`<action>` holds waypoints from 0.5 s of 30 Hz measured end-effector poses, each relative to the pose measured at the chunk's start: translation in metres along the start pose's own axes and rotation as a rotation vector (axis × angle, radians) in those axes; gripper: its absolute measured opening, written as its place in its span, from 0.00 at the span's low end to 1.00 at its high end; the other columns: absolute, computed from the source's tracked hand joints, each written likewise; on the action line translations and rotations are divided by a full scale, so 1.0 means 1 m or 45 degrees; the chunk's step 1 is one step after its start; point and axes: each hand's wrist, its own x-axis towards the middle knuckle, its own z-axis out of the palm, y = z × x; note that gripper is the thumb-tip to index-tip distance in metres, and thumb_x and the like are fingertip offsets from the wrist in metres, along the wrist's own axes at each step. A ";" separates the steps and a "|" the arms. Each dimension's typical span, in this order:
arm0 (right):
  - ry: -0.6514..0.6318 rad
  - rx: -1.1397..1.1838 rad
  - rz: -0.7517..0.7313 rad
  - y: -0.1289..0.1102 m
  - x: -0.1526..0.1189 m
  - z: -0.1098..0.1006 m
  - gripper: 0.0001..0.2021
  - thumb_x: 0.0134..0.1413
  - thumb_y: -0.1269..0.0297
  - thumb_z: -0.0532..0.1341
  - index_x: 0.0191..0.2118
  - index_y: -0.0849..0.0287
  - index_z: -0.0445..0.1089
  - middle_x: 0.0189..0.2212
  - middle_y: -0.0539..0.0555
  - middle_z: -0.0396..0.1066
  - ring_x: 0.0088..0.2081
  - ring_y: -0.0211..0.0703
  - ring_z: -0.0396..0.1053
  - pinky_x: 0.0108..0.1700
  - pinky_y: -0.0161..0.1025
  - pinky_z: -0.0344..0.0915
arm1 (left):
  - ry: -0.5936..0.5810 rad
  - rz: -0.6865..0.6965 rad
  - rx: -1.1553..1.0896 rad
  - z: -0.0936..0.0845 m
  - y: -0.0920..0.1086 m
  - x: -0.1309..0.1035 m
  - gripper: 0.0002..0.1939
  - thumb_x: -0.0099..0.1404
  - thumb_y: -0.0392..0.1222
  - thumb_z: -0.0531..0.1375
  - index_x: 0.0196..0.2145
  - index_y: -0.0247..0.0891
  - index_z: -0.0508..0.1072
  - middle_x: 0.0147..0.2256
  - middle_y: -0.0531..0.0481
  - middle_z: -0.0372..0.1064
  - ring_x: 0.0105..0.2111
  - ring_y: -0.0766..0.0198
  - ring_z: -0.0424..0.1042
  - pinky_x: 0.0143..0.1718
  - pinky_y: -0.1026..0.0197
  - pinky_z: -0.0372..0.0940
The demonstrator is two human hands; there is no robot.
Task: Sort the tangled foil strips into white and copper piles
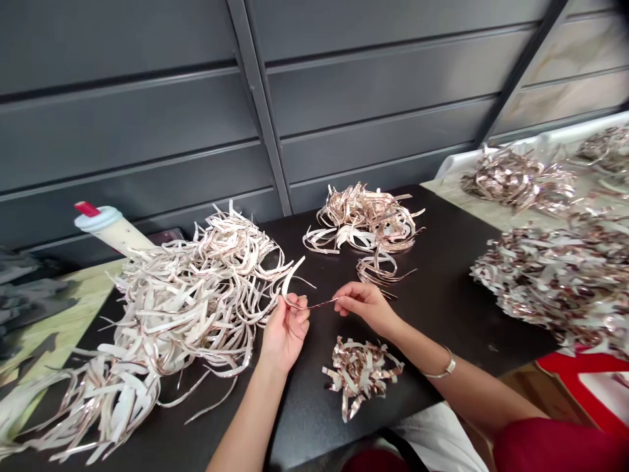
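Between my two hands a thin, shiny rose-gold strip (322,304) is stretched out. My left hand (287,324) pinches it at one side, and a wider white curl of strip rises above those fingers. At the other side my right hand (366,305) pinches the strip between thumb and finger. To the left lies a large tangle of long white and metallic strips (196,301). Below my hands sits a small heap of short cut pieces (362,373). Beyond my right hand is a pile of curled rose-gold strips (366,219).
A lidded white cup (120,229) with a red top leans behind the left tangle. On the right are a big mound of short pieces (565,278) and more shiny strips (515,177). A dark panelled wall (373,92) backs the black table (457,262).
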 end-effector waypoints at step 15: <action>-0.007 -0.869 -0.968 -0.004 -0.012 0.006 0.07 0.59 0.70 0.58 0.40 0.61 0.72 0.31 0.56 0.76 0.33 0.41 0.72 0.35 0.37 0.71 | 0.079 0.058 0.810 0.002 -0.027 -0.010 0.13 0.53 0.45 0.66 0.23 0.31 0.70 0.18 0.55 0.64 0.15 0.77 0.56 0.16 0.72 0.52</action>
